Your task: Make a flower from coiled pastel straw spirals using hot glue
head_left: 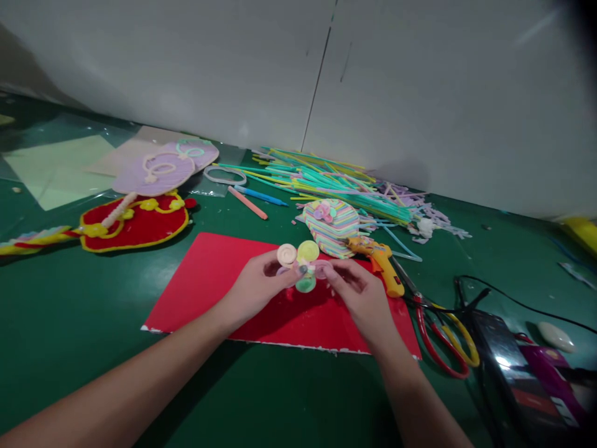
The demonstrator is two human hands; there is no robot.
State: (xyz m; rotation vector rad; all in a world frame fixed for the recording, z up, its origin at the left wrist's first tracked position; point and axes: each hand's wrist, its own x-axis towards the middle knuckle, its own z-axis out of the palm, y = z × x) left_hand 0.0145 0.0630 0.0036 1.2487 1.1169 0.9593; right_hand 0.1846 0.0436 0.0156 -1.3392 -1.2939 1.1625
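Between my two hands is a flower made of coiled pipe cleaners (pixel 308 251), with peach, yellow, green and pinkish-purple round petals. My left hand (pixel 254 283) pinches it from the left, thumb near its middle. From the right, the fingers of my right hand (pixel 359 289) close on the pinkish petal. The flower is held above a red board (pixel 209 274) with worn white edges. Just beyond it lies a striped round piece (pixel 329 227) bearing a small pink flower. An orange glue gun (pixel 380 258) rests by my right hand, its nozzle over the striped piece.
Scissors (pixel 441 330) with red and yellow handles lie right, near a black device (pixel 506 354) and a cable. Loose pipe cleaners (pixel 326 180) are heaped by the wall. A blue pen (pixel 261 195), an orange stick (pixel 247 203), a red fan-shaped piece (pixel 140 227) and a purple one (pixel 149 171) lie left.
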